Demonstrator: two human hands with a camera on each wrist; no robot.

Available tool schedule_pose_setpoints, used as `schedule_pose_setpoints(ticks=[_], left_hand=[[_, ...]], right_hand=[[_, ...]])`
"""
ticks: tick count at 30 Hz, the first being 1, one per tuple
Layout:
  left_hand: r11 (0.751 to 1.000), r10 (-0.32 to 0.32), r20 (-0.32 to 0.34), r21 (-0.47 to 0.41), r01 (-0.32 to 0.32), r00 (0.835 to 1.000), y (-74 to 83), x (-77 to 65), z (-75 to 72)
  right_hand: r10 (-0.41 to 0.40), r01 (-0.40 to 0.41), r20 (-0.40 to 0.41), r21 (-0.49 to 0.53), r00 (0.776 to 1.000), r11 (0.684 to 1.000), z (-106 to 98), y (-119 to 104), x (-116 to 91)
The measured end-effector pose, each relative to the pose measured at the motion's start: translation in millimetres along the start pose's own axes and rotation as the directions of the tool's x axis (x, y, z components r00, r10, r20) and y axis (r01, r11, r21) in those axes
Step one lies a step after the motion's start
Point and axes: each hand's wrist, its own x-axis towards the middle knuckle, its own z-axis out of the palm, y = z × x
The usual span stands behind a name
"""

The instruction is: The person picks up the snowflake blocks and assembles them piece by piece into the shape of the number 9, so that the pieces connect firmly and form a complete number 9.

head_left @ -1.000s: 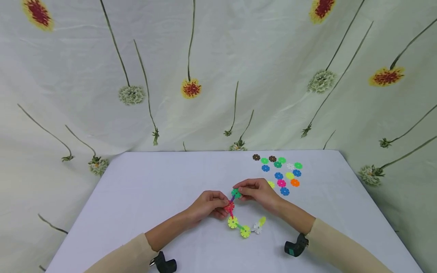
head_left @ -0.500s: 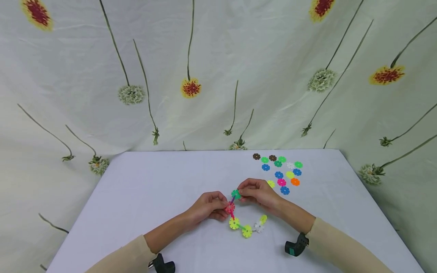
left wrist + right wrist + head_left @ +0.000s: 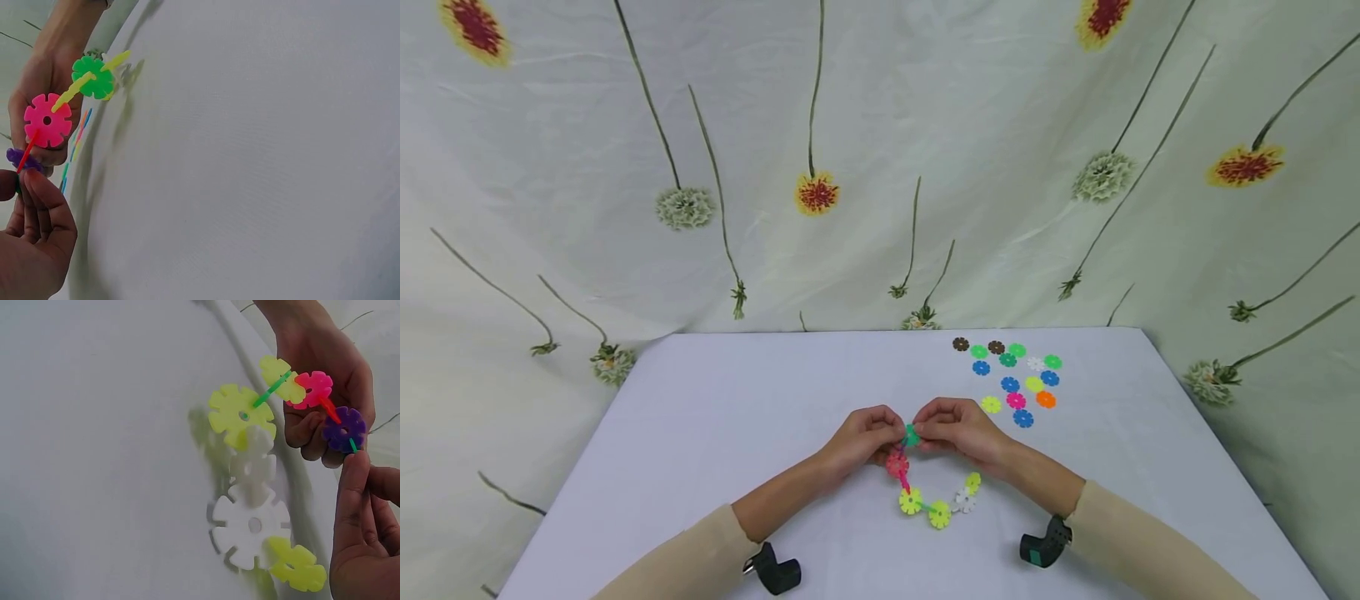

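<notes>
A chain of slotted, flower-shaped plastic discs curves below both hands in the head view. It runs from a green disc [image 3: 912, 435] at the top through a purple disc [image 3: 344, 430], a pink-red disc [image 3: 897, 464] and yellow discs [image 3: 911, 501] to a white disc [image 3: 964, 500] with a yellow one at its end. My left hand [image 3: 867, 435] pinches the chain's upper end, where the purple and green discs meet. From the other side, my right hand [image 3: 964, 431] pinches the green disc. The fingertips partly hide both discs.
Several loose flower discs lie at the back right of the white table [image 3: 737, 400], among them a brown disc [image 3: 961, 344], an orange disc [image 3: 1046, 400] and a blue disc [image 3: 1023, 418]. A flower-printed cloth [image 3: 880, 125] hangs behind the table.
My left hand has shifted from the red disc up to the chain's green end. The green disc has come slightly down and left, and the right hand moved slightly with it.
</notes>
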Motion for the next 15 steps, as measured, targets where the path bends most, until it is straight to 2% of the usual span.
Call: schedule_pose_setpoints(ticks=[5,9,12,15], left_hand=[[1.000,-0.002,0.014,-0.003,0.002,1.000,0.2,1.5,0.0],[1.000,-0.008,0.013,0.015,0.008,1.000,-1.0,2.2,-2.6],[0.999,-0.011,0.003,0.032,0.010,1.000,-1.7,2.4,-5.4],[0.999,-0.017,0.001,0.038,0.016,1.000,-2.0,2.0,-7.7]], right_hand=[[-0.011,0.011,0.000,-0.058,1.000,0.998,-1.7,-0.8,-0.7],[-0.062,0.053,-0.031,-0.234,0.998,0.971,-11.0,-2.3,-4.4],[-0.131,0.087,-0.082,-0.406,0.988,0.910,-23.5,-2.9,-10.1],[-0.205,0.091,-0.137,-0.574,0.969,0.814,-39.4,-3.1,-16.8]])
